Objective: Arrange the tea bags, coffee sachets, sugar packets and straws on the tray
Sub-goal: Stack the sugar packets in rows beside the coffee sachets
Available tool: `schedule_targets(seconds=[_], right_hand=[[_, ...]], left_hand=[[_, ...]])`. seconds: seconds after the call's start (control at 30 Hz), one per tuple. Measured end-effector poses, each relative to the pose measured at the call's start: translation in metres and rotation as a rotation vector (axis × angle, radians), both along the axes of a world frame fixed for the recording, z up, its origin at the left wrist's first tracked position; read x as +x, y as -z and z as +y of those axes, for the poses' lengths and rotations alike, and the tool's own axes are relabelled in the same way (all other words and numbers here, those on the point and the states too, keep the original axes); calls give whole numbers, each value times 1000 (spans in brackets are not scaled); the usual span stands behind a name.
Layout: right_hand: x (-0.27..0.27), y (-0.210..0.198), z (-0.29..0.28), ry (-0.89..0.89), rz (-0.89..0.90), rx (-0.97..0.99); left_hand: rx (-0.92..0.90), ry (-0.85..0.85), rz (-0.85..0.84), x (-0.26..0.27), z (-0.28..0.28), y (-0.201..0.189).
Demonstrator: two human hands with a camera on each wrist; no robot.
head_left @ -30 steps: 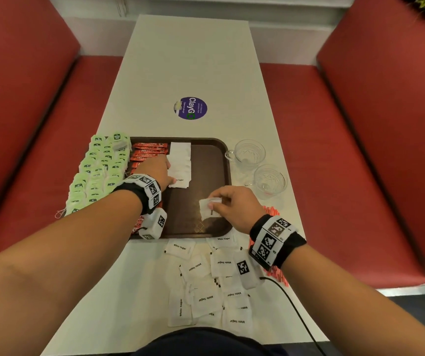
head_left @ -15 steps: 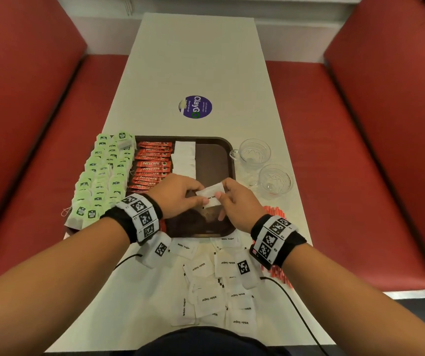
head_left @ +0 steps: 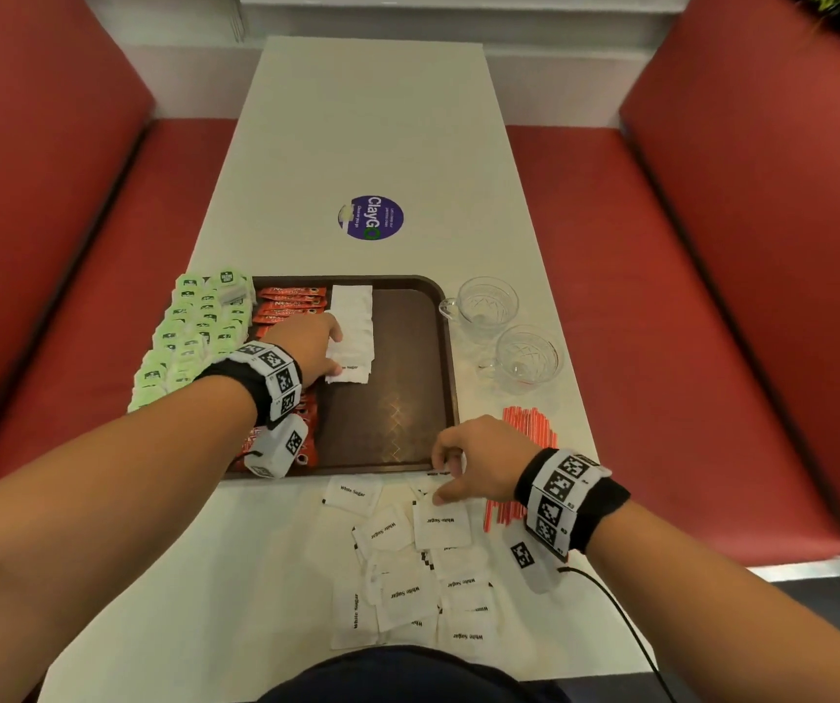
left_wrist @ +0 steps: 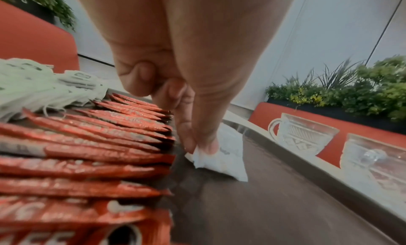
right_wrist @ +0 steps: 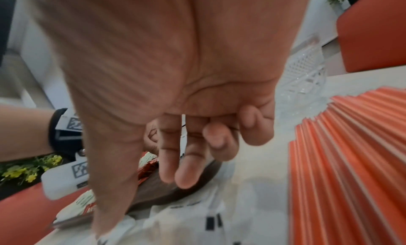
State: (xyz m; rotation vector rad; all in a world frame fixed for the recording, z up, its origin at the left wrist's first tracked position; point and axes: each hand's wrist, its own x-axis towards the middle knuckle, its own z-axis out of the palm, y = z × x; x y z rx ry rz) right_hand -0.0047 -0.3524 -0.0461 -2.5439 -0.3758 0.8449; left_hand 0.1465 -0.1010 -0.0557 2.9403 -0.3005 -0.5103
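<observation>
A brown tray (head_left: 423,347) holds a column of red coffee sachets (head_left: 291,301) and, beside it, a column of white sugar packets (head_left: 354,317). My left hand (head_left: 338,353) pinches one sugar packet (left_wrist: 222,163) between thumb and forefinger, low at the near end of that column. Green tea bags (head_left: 189,337) lie in rows along the tray's left side. Loose sugar packets (head_left: 408,575) cover the table in front of the tray. My right hand (head_left: 441,479) hovers over them by the tray's front edge, its fingers (right_wrist: 182,170) loosely curled and holding nothing. Red straws (head_left: 529,433) lie to its right.
Two glass cups (head_left: 489,304) (head_left: 527,357) stand right of the tray. A round purple sticker (head_left: 371,218) marks the table beyond it. Red bench seats (head_left: 661,296) flank the table on both sides. A black cable (head_left: 621,626) trails from my right wrist.
Both hands met over the tray with a sugar packet. Now my left hand has carried it to the sugar column, and my right hand has drawn back to the loose packets.
</observation>
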Motion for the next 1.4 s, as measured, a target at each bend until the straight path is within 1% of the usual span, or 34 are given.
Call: schedule_targets(seconds=[0.13, 0.23, 0.3, 0.37, 0.4, 0.47, 0.53, 0.6, 0.63, 0.67, 0.73, 0.87, 0.93, 1.0, 1.1, 1.23, 1.33, 1.4], right_hand=[[-7, 0, 3, -97, -12, -104], [-14, 3, 7, -130, -26, -151], [-18, 5, 10, -128, -41, -159], [-20, 6, 12, -129, -44, -165], [-21, 6, 14, -131, -42, -170], [-24, 5, 16, -133, -43, -174], [-26, 4, 17, -131, -54, -171], [-27, 3, 18, -134, -65, -176], [-27, 2, 19, -134, -70, -180], [-27, 1, 19, -133, -73, -182], [-27, -3, 20, -119, -72, -183], [-32, -10, 20, -109, -93, -198], [-35, -10, 20, -102, -98, -203], [-37, -8, 19, -89, -100, -208], [-42, -7, 19, -48, -106, -180], [-47, -7, 21, 1, -119, -146], [-50, -13, 24, 26, -81, -127], [-51, -15, 25, 25, -84, -99]], left_hand=[[50, -9, 6, 7, -3, 5], [85, -46, 7, 4, -5, 2], [94, -50, -32, -4, -5, -5], [47, 5, -105, -19, -8, -15], [14, 67, -131, -30, -11, -21], [-10, 239, -132, -59, -17, -31], [43, 491, -113, -92, -21, -32], [119, 749, -112, -119, -20, -24], [169, 830, -108, -128, -19, -17], [219, 877, -110, -135, -16, -9], [287, 902, -170, -143, -12, 1], [287, 979, -364, -149, -4, 11], [274, 988, -412, -150, -2, 13], [283, 974, -385, -153, -5, 4], [353, 939, -249, -159, -4, -3], [409, 901, -213, -170, -5, -7], [450, 889, -149, -172, -7, -8], [427, 856, -144, -169, -9, -12]])
